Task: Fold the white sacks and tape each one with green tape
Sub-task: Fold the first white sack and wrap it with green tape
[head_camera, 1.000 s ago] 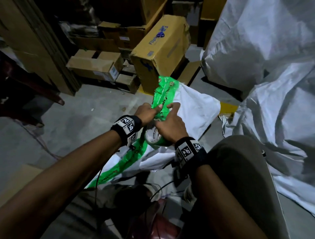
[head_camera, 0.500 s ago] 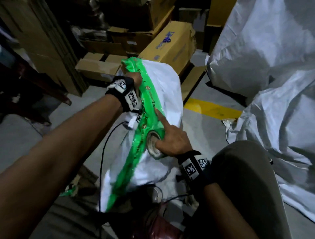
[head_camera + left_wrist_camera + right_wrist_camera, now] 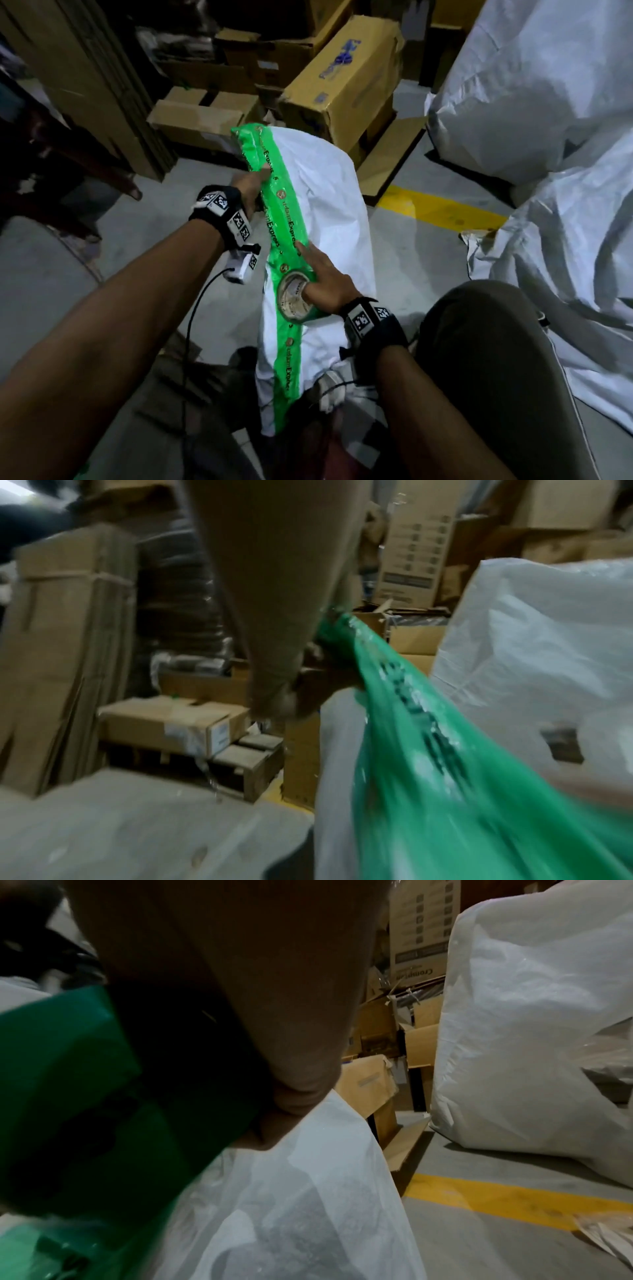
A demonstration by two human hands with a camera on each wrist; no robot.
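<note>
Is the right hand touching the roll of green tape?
Touching. In the head view the right hand has its thumb hooked through the hole of the tape roll, fingers stretched along the green tape.

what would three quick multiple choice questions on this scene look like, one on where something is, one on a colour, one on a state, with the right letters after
1. Where is the tape roll?
A. on the floor by the boxes
B. against the folded sack, on the right hand's thumb
C. on top of a box

2. What colour is the line painted on the floor?
A. yellow
B. red
C. blue

3. What is the left hand doing?
A. hanging free
B. resting flat on the floor
C. gripping the taped edge of the sack near its top

Answers:
1 B: in the head view the right hand has its thumb through the roll, fingers lying on the sack.
2 A: a yellow stripe runs across the grey floor right of the sack.
3 C: its fingers curl round the green tape strip.
</note>
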